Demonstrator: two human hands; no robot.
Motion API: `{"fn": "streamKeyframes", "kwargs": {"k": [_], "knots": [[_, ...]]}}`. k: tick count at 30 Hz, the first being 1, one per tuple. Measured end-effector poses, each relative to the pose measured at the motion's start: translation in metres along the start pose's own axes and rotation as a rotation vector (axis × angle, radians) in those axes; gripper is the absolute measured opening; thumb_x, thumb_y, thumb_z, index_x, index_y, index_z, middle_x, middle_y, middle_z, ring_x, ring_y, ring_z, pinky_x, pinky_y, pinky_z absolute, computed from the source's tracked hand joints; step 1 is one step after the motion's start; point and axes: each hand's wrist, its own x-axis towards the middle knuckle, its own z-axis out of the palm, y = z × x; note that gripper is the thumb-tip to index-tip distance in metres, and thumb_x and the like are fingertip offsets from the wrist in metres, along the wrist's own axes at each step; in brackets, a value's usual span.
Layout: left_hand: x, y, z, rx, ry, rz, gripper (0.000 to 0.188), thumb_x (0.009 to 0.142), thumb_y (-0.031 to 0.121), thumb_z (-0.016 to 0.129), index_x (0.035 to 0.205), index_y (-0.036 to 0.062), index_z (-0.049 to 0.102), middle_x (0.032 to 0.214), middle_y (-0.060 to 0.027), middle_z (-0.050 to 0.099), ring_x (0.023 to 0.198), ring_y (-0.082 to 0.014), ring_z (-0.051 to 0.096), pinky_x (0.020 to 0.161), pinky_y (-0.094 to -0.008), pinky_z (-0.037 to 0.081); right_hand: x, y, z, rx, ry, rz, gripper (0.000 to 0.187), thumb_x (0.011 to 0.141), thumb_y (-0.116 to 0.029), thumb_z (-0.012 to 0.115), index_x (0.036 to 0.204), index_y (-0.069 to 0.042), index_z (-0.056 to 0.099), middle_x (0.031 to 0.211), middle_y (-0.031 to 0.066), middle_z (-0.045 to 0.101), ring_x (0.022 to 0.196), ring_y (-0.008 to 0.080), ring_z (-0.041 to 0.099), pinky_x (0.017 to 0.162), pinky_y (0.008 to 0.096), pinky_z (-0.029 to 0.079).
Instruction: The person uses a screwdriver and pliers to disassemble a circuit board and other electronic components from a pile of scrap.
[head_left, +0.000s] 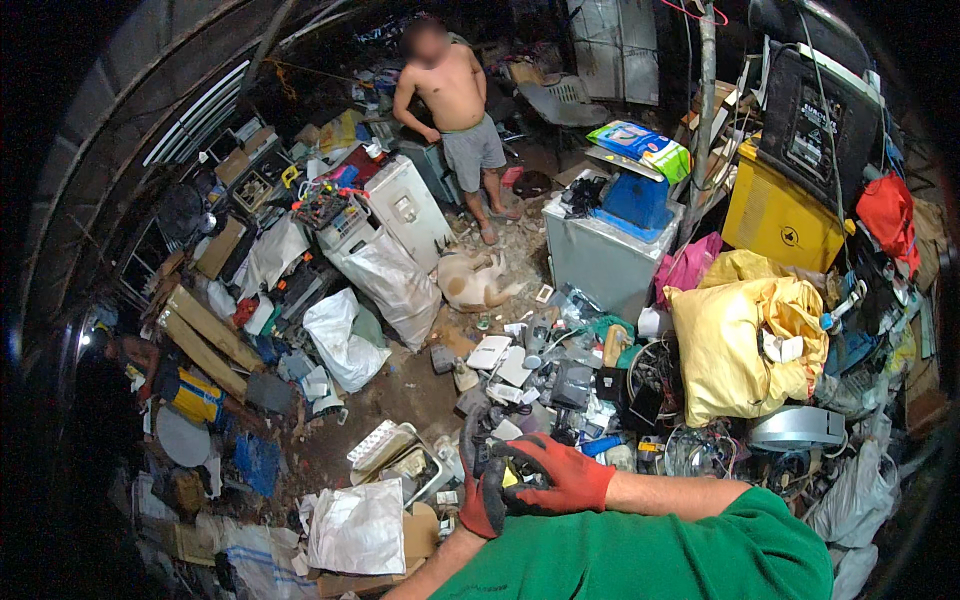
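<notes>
Both hands wore red-and-grey gloves and met low in the view, above a green sleeve. The left hand had its fingers curled around a small yellow object, and the right hand lay closed over the same piece from the other side; what the piece was could not be told. Just below and left of the hands lay a white bag on cardboard, with a metal tray beside it. Beyond the fingers spread a heap of scrap electronics, grey boxes, cables and plastic parts. Right of that sat a big yellow sack. Farther off, a pale dog lay curled on the dirt between a white sack and a grey cabinet, which bore a blue scale. At the back stood a shirtless person in grey shorts, next to a white appliance, well apart from the gloved hands.
</notes>
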Motion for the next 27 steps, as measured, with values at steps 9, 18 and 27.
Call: {"fn": "streamKeyframes", "kwargs": {"k": [9, 18, 27], "knots": [[0.001, 0.002, -0.005, 0.566, 0.04, 0.346, 0.058, 0.08, 0.032, 0.072, 0.124, 0.001, 0.051, 0.141, -0.0235, 0.032, 0.121, -0.0369, 0.044, 0.103, -0.0454, 0.037, -0.005, 0.001, 0.006, -0.043, -0.015, -0.055, 0.073, 0.081, -0.03, 0.07, 0.141, -0.008, 0.035, 0.12, 0.0257, 0.048, 0.106, 0.0444, 0.055, 0.091, 0.0453, 0.047], [0.0, -0.04, -0.023, 0.454, -0.188, 0.193, 0.05, 0.08, 0.03, 0.071, 0.12, 0.0032, 0.056, 0.138, -0.0215, 0.035, 0.124, -0.0354, 0.04, 0.108, -0.0465, 0.026, -0.002, 0.017, 0.012, 0.052, 0.0, -0.042, 0.061, 0.083, -0.028, 0.068, 0.134, -0.008, 0.042, 0.117, 0.0235, 0.049, 0.106, 0.0419, 0.055, 0.091, 0.0449, 0.047], [0.002, -0.037, -0.031, 0.658, -0.149, 0.345, 0.054, 0.089, 0.024, 0.064, 0.132, 0.0032, 0.04, 0.132, -0.0189, 0.035, 0.119, -0.0299, 0.043, 0.102, -0.0414, 0.036, 0.008, 0.023, 0.009, 0.084, -0.156, 0.087, 0.059, 0.08, -0.02, 0.069, 0.132, -0.008, 0.044, 0.123, 0.0186, 0.05, 0.115, 0.037, 0.05, 0.1, 0.0434, 0.041]]}}
